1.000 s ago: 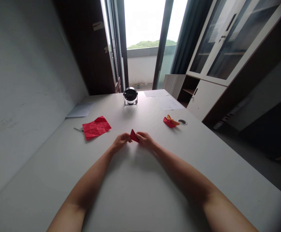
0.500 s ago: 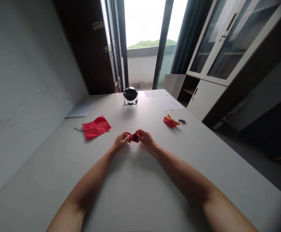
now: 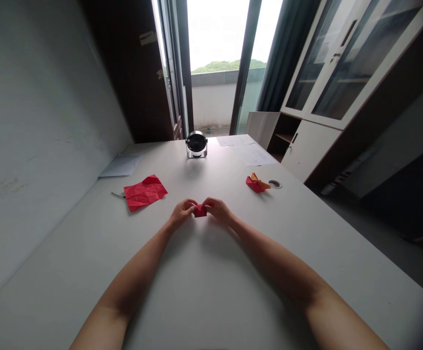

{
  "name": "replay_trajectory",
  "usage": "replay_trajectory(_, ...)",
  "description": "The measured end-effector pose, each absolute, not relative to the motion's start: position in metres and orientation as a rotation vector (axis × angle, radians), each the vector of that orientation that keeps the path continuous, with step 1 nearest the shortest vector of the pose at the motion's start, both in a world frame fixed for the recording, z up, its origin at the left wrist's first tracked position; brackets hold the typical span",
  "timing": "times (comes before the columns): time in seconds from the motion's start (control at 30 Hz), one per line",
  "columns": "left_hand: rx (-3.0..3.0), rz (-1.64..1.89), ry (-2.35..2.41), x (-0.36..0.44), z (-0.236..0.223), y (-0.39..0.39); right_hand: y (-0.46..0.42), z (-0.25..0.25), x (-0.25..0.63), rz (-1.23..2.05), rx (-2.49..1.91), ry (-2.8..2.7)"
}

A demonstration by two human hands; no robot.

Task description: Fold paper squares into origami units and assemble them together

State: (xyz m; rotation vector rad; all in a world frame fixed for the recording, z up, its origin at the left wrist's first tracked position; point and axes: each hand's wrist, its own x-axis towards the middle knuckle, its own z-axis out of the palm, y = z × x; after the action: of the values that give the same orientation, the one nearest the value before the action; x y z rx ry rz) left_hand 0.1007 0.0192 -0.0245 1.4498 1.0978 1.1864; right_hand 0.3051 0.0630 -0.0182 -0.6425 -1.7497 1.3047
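Note:
A small folded piece of red paper (image 3: pixel 200 212) is held between my two hands, just above or on the white table (image 3: pixel 211 282); I cannot tell if it touches. My left hand (image 3: pixel 183 212) pinches its left side, and my right hand (image 3: pixel 216 210) grips its right side and top edge. Fingers cover both ends of the paper. To the left lies a creased sheet of red paper (image 3: pixel 145 193), opened out, with one corner folded up. Over on the right rests a folded red and orange paper piece (image 3: pixel 257 183).
Beside the red and orange piece is a roll of tape (image 3: pixel 275 184). A round black device on a metal stand (image 3: pixel 196 144) stands at the far end. White sheets (image 3: pixel 253 154) lie back right, more papers (image 3: pixel 121 165) by the left wall. A thin dark cord (image 3: pixel 118 195) touches the red sheet.
The small red paper has turned between my fingers, from a dark pointed shape to a flatter, brighter face. My right hand has shifted slightly left.

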Motion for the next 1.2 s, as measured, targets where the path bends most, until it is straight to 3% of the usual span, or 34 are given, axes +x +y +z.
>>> replay_trajectory(0.43,1.502,1.386,1.21,0.105,-0.025,0.016,0.064,-0.024,0.305,1.334,-0.707,-1.922)
replay_trajectory(1.2,1.464,1.4,1.177,0.104,-0.031,0.021,0.066,-0.027,0.306,1.224,-0.8,-2.046)
